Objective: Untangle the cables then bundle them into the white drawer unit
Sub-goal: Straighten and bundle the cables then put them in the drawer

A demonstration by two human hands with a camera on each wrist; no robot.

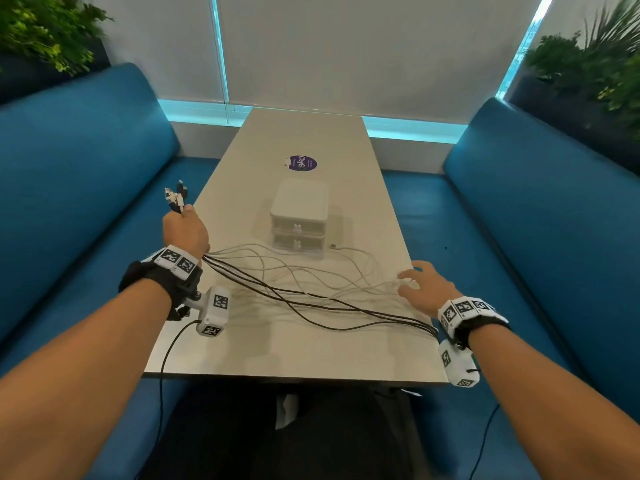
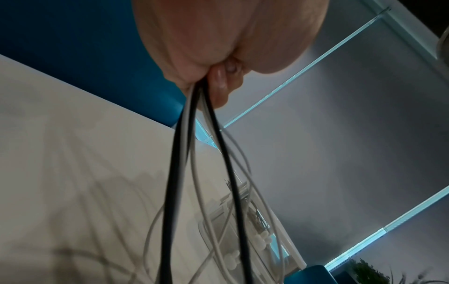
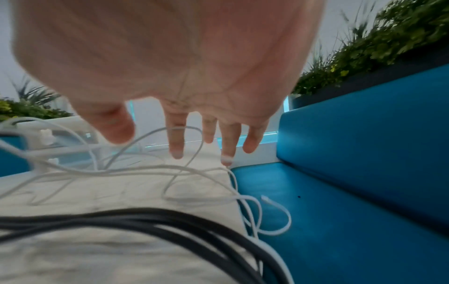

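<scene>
Several white and black cables (image 1: 311,292) lie strung across the table (image 1: 298,355), from my left hand to the right edge. My left hand (image 1: 185,226) is raised at the table's left edge and grips the bundled cable ends, whose plugs (image 1: 176,197) stick up above the fist. From below, the cables (image 2: 192,153) hang out of that fist (image 2: 218,57). My right hand (image 1: 420,282) hovers over the white cables (image 3: 136,169) near the right edge, its fingers (image 3: 176,142) spread and straight, holding nothing. The white drawer unit (image 1: 299,220) stands mid-table, both drawers closed.
Blue benches (image 1: 83,202) flank the table on both sides. Some cable loops (image 3: 274,221) hang over the right edge above the blue seat. A purple sticker (image 1: 302,163) lies behind the drawer unit. Plants stand at the far corners.
</scene>
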